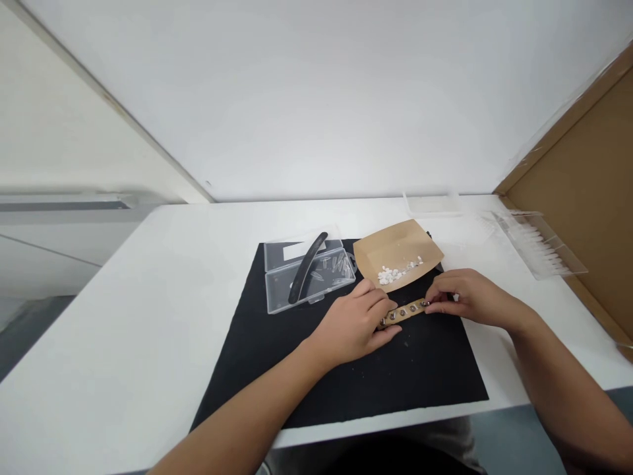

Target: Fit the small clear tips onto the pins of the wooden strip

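A narrow brown strip with several small round metal pieces in a row along it lies over the black mat. My left hand is closed around its left end, thumb along the near edge and fingers over the far side. At the other end my right hand has thumb and fingers pinched on the strip, at the last metal piece. Whether a smaller part sits between those fingertips is hidden. Just beyond the strip, a brown paper tray holds a pile of small white bits.
An open clear plastic box containing clear nail tips stands left of the tray, with a black curved nail file lying across it. Clear trays stand at the back right, near a cardboard panel.
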`<state>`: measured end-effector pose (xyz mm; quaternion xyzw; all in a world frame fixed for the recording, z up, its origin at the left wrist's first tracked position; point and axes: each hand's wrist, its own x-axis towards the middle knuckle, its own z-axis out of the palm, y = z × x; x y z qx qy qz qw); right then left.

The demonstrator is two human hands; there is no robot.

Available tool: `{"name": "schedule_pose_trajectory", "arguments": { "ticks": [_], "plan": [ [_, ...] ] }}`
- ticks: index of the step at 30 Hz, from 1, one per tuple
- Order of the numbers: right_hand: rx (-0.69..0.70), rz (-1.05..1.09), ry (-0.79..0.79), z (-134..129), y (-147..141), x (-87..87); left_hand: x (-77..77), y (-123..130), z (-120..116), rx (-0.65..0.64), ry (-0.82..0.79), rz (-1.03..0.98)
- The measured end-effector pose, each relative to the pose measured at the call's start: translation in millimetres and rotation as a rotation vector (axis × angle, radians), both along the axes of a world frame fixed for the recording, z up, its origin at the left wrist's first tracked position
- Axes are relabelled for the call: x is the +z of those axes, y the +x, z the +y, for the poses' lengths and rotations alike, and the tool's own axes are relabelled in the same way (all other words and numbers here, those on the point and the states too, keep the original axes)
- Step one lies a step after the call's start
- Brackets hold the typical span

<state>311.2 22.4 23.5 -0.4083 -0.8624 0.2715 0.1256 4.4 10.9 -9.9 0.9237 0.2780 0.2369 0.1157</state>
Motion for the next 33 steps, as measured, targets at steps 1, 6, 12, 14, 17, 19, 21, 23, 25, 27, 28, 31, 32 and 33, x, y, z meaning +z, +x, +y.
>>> {"name": "schedule_pose_trajectory", "arguments": {
  "ticks": [1,6,12,14,17,19,21,23,25,27,28,31,32,33],
  "plan": [
    [0.006,0.001,-0.002,0.1,-1.4,-1.0,-0.1,-0.2,0.3,0.001,-0.014,0.011],
    [0.003,0.012,0.0,1.1,-4.1,-4.8,0.2,-0.5,0.8,-0.017,-0.044,0.052],
    [-0.008,0.004,-0.005,1.1,-2.9,-4.9,0.8,-0.5,1.3,-0.012,-0.061,0.104],
    [-0.008,-0.016,-0.032,1.4,-2.4,-5.8,1.1,-0.3,1.5,-0.014,-0.07,0.114],
    [-0.005,-0.046,-0.047,2.3,-2.4,-7.6,0.8,0.0,1.6,-0.011,-0.074,0.117],
    [-0.003,-0.055,-0.035,2.8,-2.7,-8.1,0.1,-0.1,1.5,-0.008,-0.074,0.113],
    [0.002,-0.056,-0.021,2.8,-3.1,-7.9,-0.3,-0.3,1.4,-0.009,-0.074,0.108],
    [0.008,-0.047,-0.003,2.4,-3.5,-7.4,-0.2,-0.6,1.5,-0.014,-0.075,0.109],
    [0.007,-0.032,0.007,1.8,-4.1,-7.3,0.3,-0.8,1.8,-0.017,-0.078,0.114],
    [-0.001,-0.028,-0.006,1.3,-4.8,-7.7,0.7,-0.8,2.0,-0.018,-0.081,0.115],
    [-0.004,-0.031,-0.017,1.1,-5.3,-7.8,0.8,-0.8,2.1,-0.018,-0.082,0.114],
    [-0.014,-0.038,-0.041,0.5,-5.7,-6.6,0.8,-0.8,2.1,-0.02,-0.081,0.104],
    [-0.016,-0.036,-0.048,0.5,-5.0,-5.5,0.8,-0.9,2.1,-0.021,-0.08,0.102],
    [-0.022,-0.032,-0.053,0.5,-3.6,-4.0,0.7,-1.0,2.1,-0.021,-0.078,0.1]
  ]
}}
